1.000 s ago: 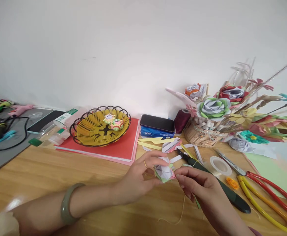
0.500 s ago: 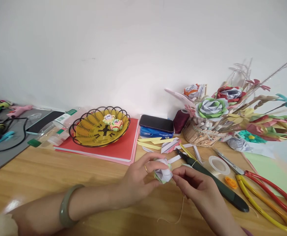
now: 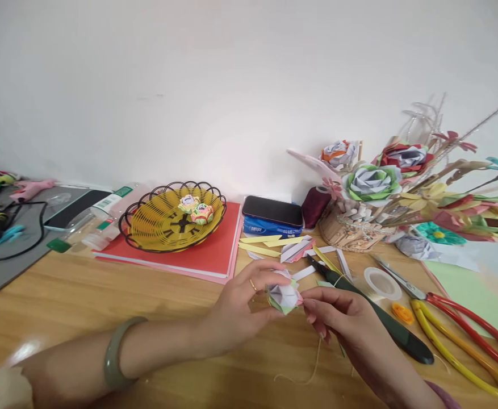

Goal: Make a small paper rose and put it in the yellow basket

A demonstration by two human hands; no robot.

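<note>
A small folded paper flower (image 3: 285, 296), white with green and pink edges, is held just above the table. My left hand (image 3: 249, 295) grips it from the left, thumb below and fingers over the top. At the flower's right edge, my right hand (image 3: 334, 312) pinches a pinkish tip between thumb and index finger. A thin pale thread (image 3: 316, 363) hangs below the right hand and curls on the wooden table (image 3: 180, 380); its upper end is hidden. Part of a narrow green strip (image 3: 341, 347) shows beneath that hand.
Dark green-handled pliers (image 3: 380, 318), scissors (image 3: 440, 307), a tape roll (image 3: 382, 283) and an orange paper coil (image 3: 402, 313) lie right. Paper strips (image 3: 270, 244) lie ahead. A yellow basket (image 3: 155, 227) with paper balls stands left, and a flower arrangement (image 3: 355, 227) stands back right.
The flower is slightly turned, and a pink edge now shows at the right fingertips. My right hand's lower fingers have uncurled a little. The view has shifted slightly.
</note>
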